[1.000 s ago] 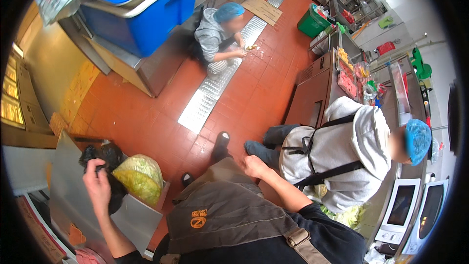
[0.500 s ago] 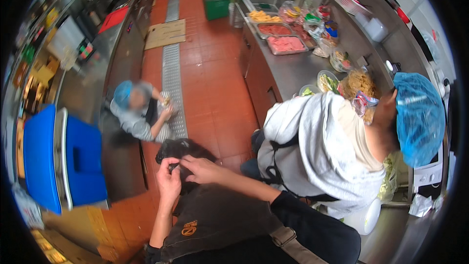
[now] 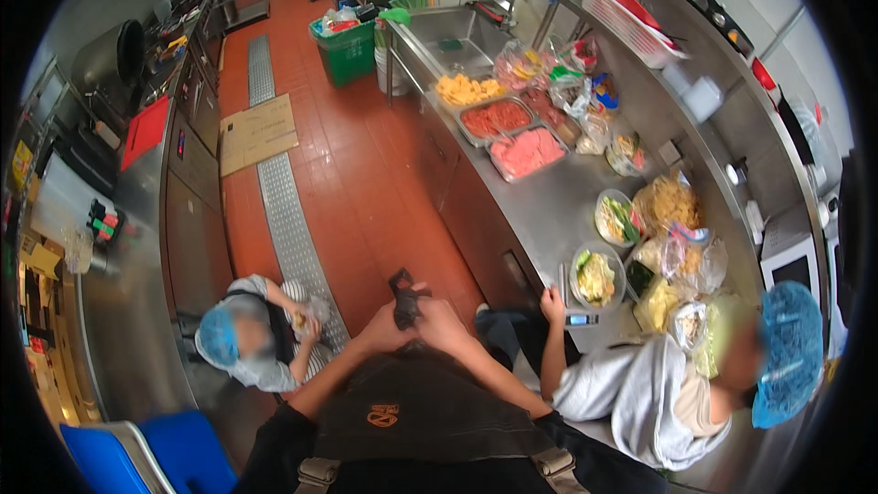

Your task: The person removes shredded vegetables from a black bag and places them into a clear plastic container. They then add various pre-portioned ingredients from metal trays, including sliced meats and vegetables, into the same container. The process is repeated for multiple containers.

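Head view has swung off the blue bin and round to the steel surface along the right, while both hands stay together at the apron front. Left hand and right hand are closed round a black plastic bag, crumpled and limp, its top poking up between them, above the red tile floor.

Black item between both hands looks like soft, matt plastic film; right counter is brushed metal. Floor is matt red tile; far-left cardboard looks rough.
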Demonstrator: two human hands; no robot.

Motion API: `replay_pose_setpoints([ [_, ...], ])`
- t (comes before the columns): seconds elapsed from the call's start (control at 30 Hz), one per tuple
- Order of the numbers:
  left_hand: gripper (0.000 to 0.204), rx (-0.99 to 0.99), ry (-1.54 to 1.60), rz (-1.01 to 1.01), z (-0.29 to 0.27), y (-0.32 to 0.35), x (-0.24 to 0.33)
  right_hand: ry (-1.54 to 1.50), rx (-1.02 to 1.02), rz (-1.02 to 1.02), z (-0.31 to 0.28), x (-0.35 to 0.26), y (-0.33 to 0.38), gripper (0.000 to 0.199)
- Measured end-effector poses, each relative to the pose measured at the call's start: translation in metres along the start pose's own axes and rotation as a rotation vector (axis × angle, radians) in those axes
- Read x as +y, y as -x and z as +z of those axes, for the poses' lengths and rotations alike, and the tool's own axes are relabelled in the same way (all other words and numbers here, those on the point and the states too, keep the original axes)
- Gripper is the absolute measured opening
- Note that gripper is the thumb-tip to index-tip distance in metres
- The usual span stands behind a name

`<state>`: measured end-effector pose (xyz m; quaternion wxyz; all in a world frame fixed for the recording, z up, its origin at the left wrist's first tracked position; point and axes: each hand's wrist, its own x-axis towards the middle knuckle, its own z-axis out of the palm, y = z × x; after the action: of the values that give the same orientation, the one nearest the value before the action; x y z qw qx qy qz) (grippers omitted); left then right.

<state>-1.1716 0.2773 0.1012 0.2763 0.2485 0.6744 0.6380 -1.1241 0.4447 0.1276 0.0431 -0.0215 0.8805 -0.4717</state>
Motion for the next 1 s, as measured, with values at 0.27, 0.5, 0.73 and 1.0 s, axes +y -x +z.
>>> replay_pose_setpoints([
  [0.27, 0.031, -0.038, -0.463, 0.132, -0.118, -0.136, -0.009, 0.207, 0.243, -0.136, -0.018, -0.004, -0.152, 0.011],
  [0.5, 0.026, 0.159, -0.847, 0.006, -0.255, -0.273, -0.032, -0.014, 0.34, -0.217, -0.061, 0.018, -0.345, 0.005],
  [0.73, 0.024, 0.855, -0.573, -0.315, -0.439, -0.319, -0.056, -0.25, 0.299, -0.234, -0.193, 0.028, -0.537, 0.013],
  [1.0, 0.028, 1.346, -0.203, -0.601, -0.602, -0.447, -0.116, -0.396, 0.106, 0.118, -0.213, 0.098, -0.645, 0.023],
])
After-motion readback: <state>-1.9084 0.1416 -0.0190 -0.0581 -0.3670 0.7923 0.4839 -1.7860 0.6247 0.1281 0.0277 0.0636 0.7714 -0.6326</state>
